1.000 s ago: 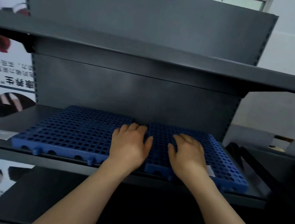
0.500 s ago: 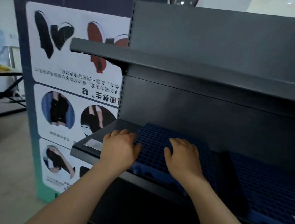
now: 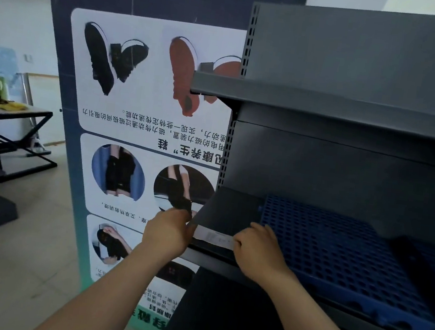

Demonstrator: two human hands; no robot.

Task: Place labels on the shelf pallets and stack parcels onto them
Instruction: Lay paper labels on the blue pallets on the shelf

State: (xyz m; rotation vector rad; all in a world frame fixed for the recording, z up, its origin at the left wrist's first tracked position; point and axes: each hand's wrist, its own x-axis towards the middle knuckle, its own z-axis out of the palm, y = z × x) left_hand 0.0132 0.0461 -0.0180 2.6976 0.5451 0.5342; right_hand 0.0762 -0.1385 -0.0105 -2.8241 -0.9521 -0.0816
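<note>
A white paper label [image 3: 213,237] lies at the front left corner of the dark grey shelf [image 3: 230,210]. My left hand [image 3: 168,230] pinches the label's left end at the shelf's corner. My right hand [image 3: 258,248] holds its right end with curled fingers. A blue perforated plastic pallet [image 3: 337,251] lies on the shelf just right of the label. A second pallet further right is dim and partly hidden by a dark upright bar. No parcels are in view.
Another grey shelf [image 3: 328,104] hangs above. A tall poster board [image 3: 138,127] with shoe pictures stands left of the rack. A black-framed table [image 3: 11,115] with yellow and green items stands at far left on a pale tiled floor.
Both hands left the blue pallets and moved left to the shelf's corner, where they now hold the white label. My view turned left with them.
</note>
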